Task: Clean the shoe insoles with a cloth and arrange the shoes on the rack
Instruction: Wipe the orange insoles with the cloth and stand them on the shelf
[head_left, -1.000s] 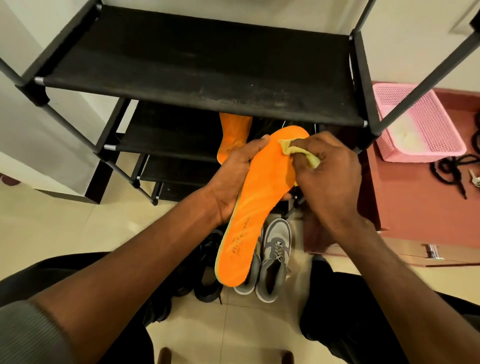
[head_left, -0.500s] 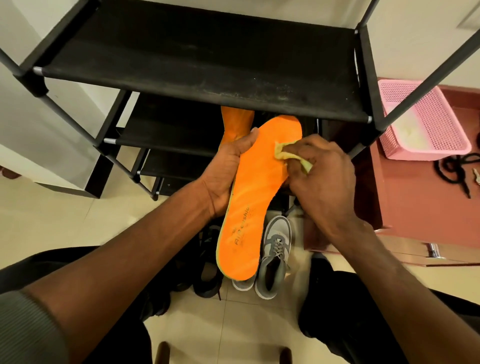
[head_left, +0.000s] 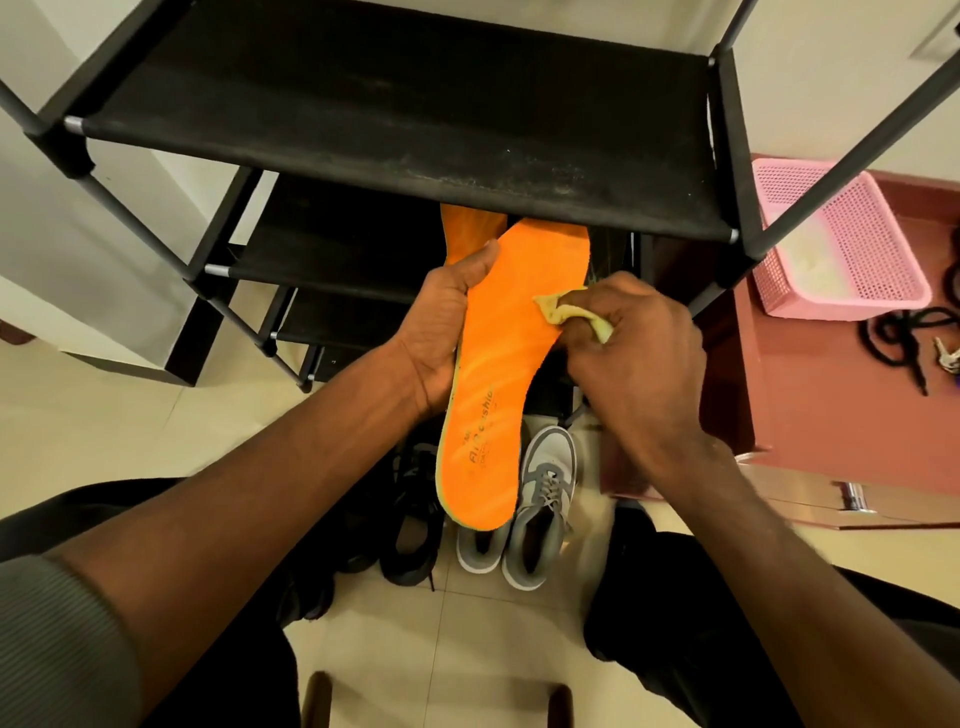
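Orange insole is what I'm watching. It's up in front of me, long axis running from heel near my lap to toe almost under the rack shelf. Left hand grips its left edge, thumb on top. Right hand sits just right of it, fingers bunched around the yellow cloth, which touches the right edge about mid-length. I reckon the next wipe should run along that axis. Grey shoes wait on the floor below.
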